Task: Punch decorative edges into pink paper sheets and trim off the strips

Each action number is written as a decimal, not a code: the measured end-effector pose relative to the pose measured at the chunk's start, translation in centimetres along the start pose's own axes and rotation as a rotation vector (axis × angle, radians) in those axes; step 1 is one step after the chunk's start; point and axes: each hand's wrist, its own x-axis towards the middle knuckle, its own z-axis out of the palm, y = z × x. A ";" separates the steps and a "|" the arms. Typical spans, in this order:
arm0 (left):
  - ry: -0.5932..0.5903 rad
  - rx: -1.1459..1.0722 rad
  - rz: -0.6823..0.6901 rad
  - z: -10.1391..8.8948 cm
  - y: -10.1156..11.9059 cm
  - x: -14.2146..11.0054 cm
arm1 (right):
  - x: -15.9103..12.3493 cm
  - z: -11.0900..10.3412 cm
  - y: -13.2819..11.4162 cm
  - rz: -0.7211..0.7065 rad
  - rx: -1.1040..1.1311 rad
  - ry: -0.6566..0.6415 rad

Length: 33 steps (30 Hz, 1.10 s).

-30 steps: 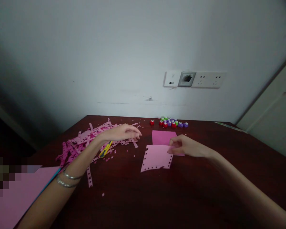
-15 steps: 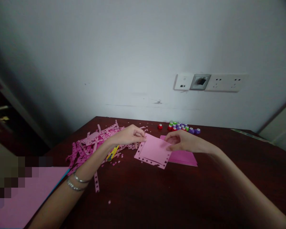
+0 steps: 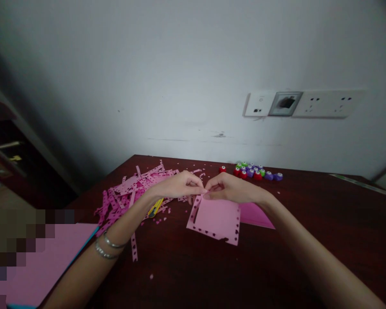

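A pink paper sheet [image 3: 217, 219] with punched holes along its edges lies on the dark wooden table [image 3: 276, 257]. My left hand [image 3: 180, 185] and my right hand [image 3: 230, 189] meet at its far top edge, both pinching the paper there with closed fingers. Two bracelets circle my left wrist. A darker pink sheet [image 3: 255, 214] lies under and to the right of the punched sheet.
A heap of punched pink paper strips [image 3: 131, 193] lies left of my hands, with a yellow utility knife [image 3: 155, 208] on it. Several small red, green and purple punches [image 3: 255, 171] sit near the wall. A large pink sheet [image 3: 48, 253] lies at bottom left. Wall sockets [image 3: 302, 104] are above.
My hands came together at the sheet's top edge. The punched sheet was lifted, turned and shifted, and now hangs from both pinches. The camera view panned left.
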 end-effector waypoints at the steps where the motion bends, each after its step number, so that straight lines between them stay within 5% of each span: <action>1: -0.013 -0.007 0.005 0.0 -0.1 0.1 | 0.0 0.1 0.0 -0.004 0.012 -0.005; 21: -0.138 -0.362 0.022 0.4 -1.4 0.6 | 0.2 0.4 0.9 -0.091 0.153 -0.017; 33: 0.086 -0.480 -0.101 -0.1 -2.9 0.8 | -0.2 -1.0 1.0 0.085 0.176 0.252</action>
